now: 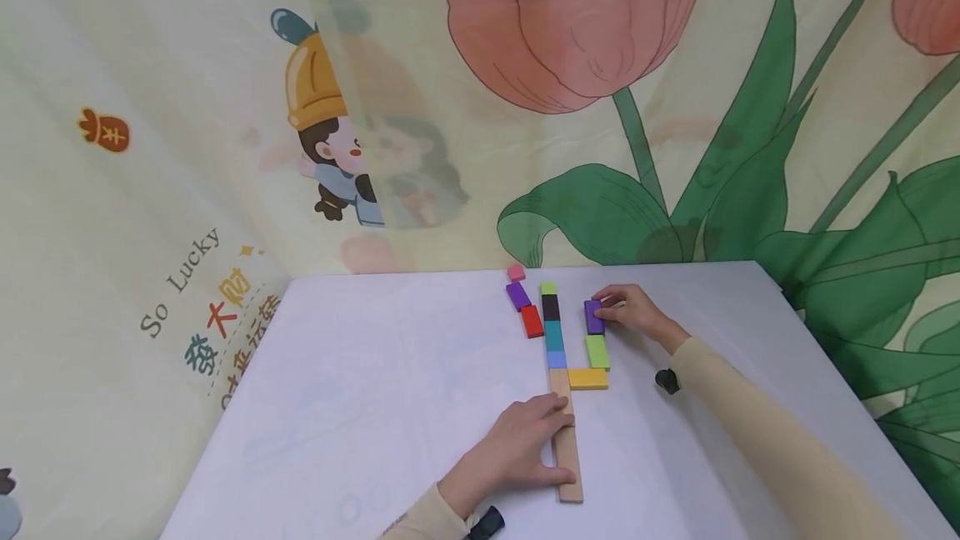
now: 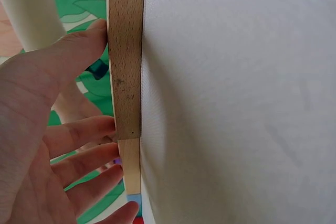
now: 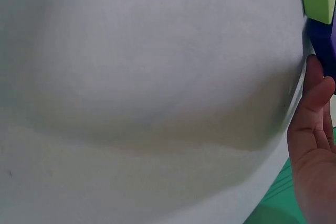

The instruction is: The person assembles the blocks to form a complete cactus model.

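My left hand (image 1: 521, 440) lies along a row of plain wooden blocks (image 1: 567, 448), thumb and spread fingertips touching them. In the left wrist view, the thumb and fingers of that hand (image 2: 63, 129) meet one side of the long wooden block (image 2: 125, 66). My right hand (image 1: 633, 311) pinches a purple block (image 1: 593, 319) at its right side. This block sits end to end with a light green block (image 1: 597, 352), below which a yellow block (image 1: 588, 379) lies crosswise against the row. Part of the right hand (image 3: 315, 135) and the purple block (image 3: 321, 45) show at the right wrist view's edge.
Beyond the wood, the row continues with blue (image 1: 556, 360), teal (image 1: 552, 335), black (image 1: 551, 307) and green (image 1: 549, 288) blocks. Left of it lie red (image 1: 532, 322), purple (image 1: 517, 297) and pink (image 1: 516, 272) blocks. The white table (image 1: 337, 373) ends at a printed curtain (image 1: 420, 107).
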`<state>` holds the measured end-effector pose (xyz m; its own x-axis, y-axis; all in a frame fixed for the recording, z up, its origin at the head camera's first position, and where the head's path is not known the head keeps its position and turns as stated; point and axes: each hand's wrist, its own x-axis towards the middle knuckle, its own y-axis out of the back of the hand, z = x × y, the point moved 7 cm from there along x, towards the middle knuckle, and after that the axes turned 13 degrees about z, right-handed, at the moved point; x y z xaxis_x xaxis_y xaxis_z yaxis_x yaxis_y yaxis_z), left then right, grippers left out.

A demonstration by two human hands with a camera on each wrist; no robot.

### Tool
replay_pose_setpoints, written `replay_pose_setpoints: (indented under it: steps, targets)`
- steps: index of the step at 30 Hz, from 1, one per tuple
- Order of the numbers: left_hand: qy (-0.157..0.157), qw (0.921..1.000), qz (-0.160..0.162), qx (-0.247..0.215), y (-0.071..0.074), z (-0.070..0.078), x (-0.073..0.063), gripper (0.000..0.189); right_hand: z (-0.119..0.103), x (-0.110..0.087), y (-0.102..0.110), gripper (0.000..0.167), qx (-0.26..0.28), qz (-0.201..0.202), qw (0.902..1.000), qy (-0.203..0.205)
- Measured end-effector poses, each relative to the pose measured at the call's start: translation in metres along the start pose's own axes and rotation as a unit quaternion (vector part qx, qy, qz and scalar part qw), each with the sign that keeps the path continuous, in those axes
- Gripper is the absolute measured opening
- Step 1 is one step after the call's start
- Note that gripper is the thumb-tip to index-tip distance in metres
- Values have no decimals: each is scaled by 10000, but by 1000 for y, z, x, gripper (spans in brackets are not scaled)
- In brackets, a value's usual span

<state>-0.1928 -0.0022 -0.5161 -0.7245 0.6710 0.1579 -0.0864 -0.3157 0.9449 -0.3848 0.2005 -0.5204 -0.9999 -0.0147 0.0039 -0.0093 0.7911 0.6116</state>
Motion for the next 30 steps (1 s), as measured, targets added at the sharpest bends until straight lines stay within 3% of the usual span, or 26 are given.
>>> replay_pose_setpoints:
  steps: [16,23,30]
  targets:
    - [-176,9997,136,114,2,2,1,67,4,2,-12,36,-295,-125,9988,-362]
    - [-202,9996,131,127,2,1,1,67,3,2,-15,33,-381,-137,9988,-269]
    - [-149,9998,80,94,1,-1,0,67,1,0,-11,50,-488,-371,9979,-196]
